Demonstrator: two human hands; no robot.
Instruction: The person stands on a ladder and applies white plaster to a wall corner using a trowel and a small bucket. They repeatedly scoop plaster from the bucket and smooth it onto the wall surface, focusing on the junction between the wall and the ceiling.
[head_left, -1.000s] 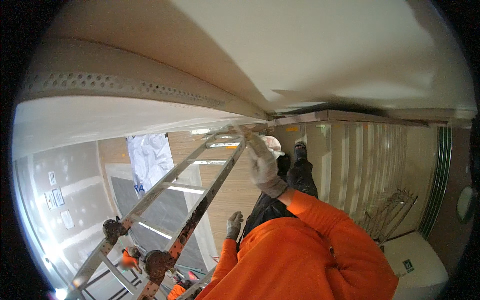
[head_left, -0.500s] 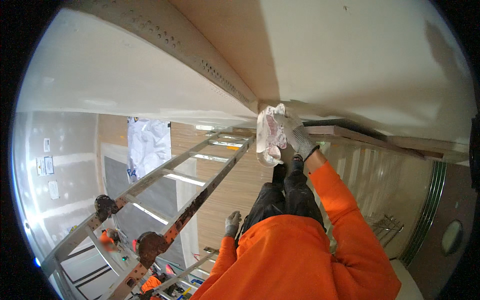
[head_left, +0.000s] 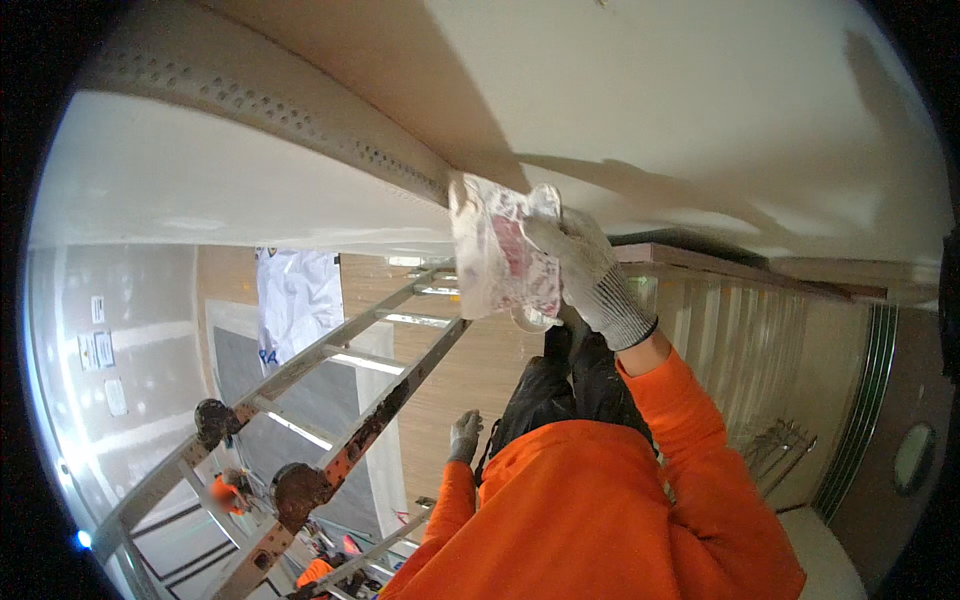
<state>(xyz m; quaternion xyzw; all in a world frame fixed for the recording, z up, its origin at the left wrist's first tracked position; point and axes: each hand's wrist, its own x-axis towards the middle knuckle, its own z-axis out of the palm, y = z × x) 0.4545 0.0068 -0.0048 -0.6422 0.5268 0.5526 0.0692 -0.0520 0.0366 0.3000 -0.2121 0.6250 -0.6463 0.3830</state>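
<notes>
My right hand (head_left: 590, 265), in a grey knit glove, grips a whitish, compound-smeared thing (head_left: 510, 250) with a pink patch. It looks partly translucent, and its exact kind is hard to make out. Its upper edge meets the lower end of a perforated strip (head_left: 250, 95) running along the edge between two pale wall surfaces (head_left: 690, 90). My left hand (head_left: 465, 437), also gloved, hangs low beside my dark trousers. Its fingers are loosely stretched, and nothing shows in them.
An aluminium ladder (head_left: 365, 362) with rusty hinges stands to the left. Another person in orange (head_left: 230, 492) is below it. White sheeting (head_left: 300, 300) hangs beyond, over wood-look flooring. A brownish ledge (head_left: 700, 268) juts out at right.
My right hand and the smeared thing have moved up and left along the perforated strip, and the thing has turned more broadly into view. My left hand stays low, shifted only slightly.
</notes>
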